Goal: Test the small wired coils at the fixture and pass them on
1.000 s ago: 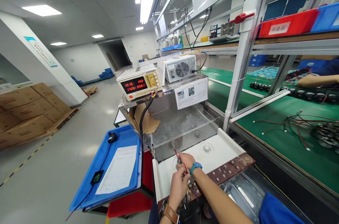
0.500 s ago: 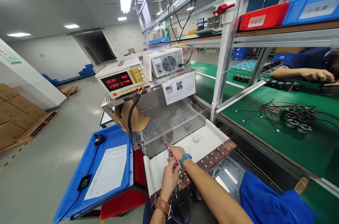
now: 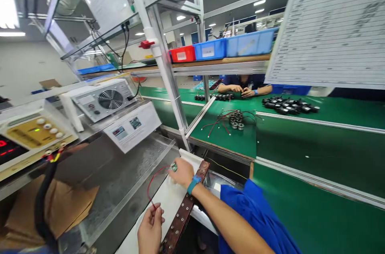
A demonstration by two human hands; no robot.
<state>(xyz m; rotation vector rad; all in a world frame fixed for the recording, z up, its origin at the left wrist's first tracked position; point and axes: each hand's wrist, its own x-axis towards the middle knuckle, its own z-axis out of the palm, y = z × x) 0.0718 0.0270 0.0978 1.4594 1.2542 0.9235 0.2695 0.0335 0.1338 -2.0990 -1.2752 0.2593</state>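
My left hand (image 3: 150,228) is low in the view, above the white ledge (image 3: 164,198), with thumb and fingers pinched on a thin red wire (image 3: 149,186). The wire bows up and across to my right hand (image 3: 183,173). That hand is closed on a small green circuit board (image 3: 173,166), which shows only at its fingertips; the rest is hidden in the palm. Beneath the right wrist runs a brown strip (image 3: 183,210) with a row of metal studs along it.
A clear-walled tray (image 3: 150,154) and two power units, one with a fan (image 3: 110,99), stand left. A white post (image 3: 168,85) rises beyond my hands. On the green bench (image 3: 234,146) lie wired round parts (image 3: 236,119) and black parts (image 3: 288,105); a co-worker's hands (image 3: 242,90) are behind.
The view has swung to the right. My hands, close together before, are now apart, with the red wire stretched between them. The right hand has carried the board away from the left.
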